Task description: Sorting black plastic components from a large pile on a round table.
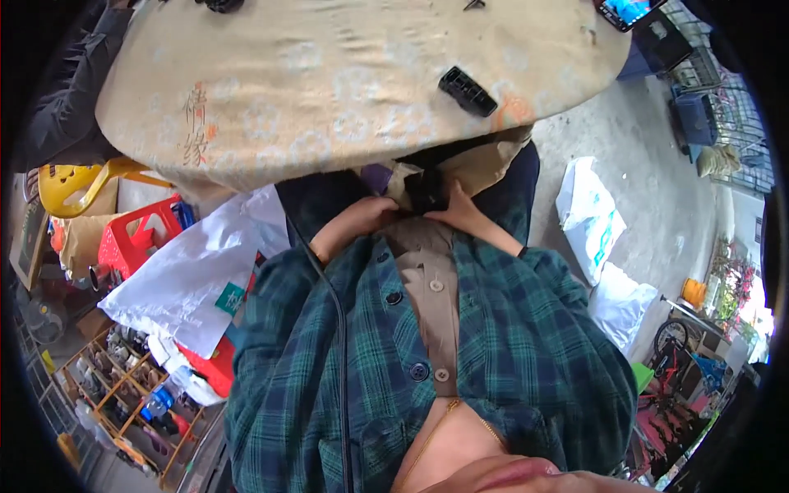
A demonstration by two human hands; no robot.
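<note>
Both hands are low at my lap, just under the near edge of the cloth-covered table (329,123). A dark black object (426,191) lies between them; shadow hides its exact kind. My right hand (463,214) grips its right side, fingers bent around it. My left hand (368,216) is curled on the other side, beside a cream-coloured piece (400,182) and a purple piece (376,177). Its fingertips are partly hidden, so what it holds cannot be made out. On the tabletop lies a black, oblong plastic piece (468,91).
A phone (629,12) rests at the table's far right. White plastic sacks stand at left (193,263) and right (588,218). Left are a red stool (140,234), a yellow chair (78,189) and a shoe rack (123,394). A black cable (341,329) runs down my front.
</note>
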